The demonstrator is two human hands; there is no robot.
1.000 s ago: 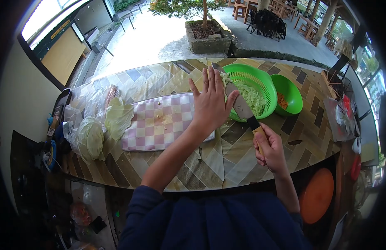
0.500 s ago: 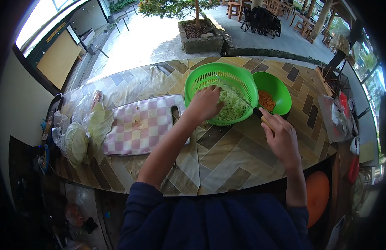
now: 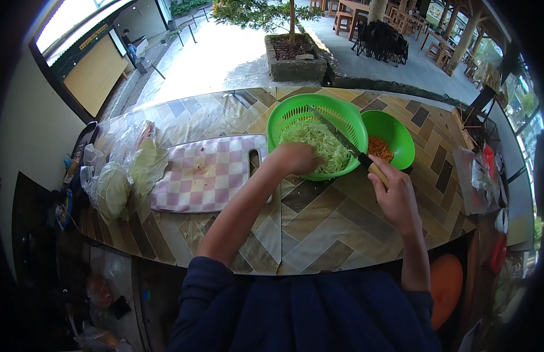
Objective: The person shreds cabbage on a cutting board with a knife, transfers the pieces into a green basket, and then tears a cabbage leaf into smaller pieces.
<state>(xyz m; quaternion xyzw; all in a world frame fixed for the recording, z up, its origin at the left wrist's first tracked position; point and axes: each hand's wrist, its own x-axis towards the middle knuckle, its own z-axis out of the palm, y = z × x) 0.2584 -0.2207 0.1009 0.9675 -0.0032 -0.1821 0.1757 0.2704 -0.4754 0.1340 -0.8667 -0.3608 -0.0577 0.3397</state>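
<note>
Wood-handled knife [image 3: 340, 136] slants over shredded cabbage [image 3: 323, 141] in a green colander [image 3: 275, 119]

- I have one view, from the camera worn on my head, above my navy shirt [image 3: 301, 311].
- It faces forward and steeply down over the table [image 3: 319, 234], with my forearms reaching up into view from below.
- My left hand [image 3: 298, 158], my right hand [image 3: 392, 188], the knife [image 3: 337, 134] and the green colander [image 3: 360, 132] lie near the lens, around and right of the middle.
- The lens is very wide: the table's near edge bows, and the corners go dark.
- Past the table's far edge, it takes in the planter [image 3: 295, 69] and distant wooden stools [image 3: 343, 22] at the top.
</note>
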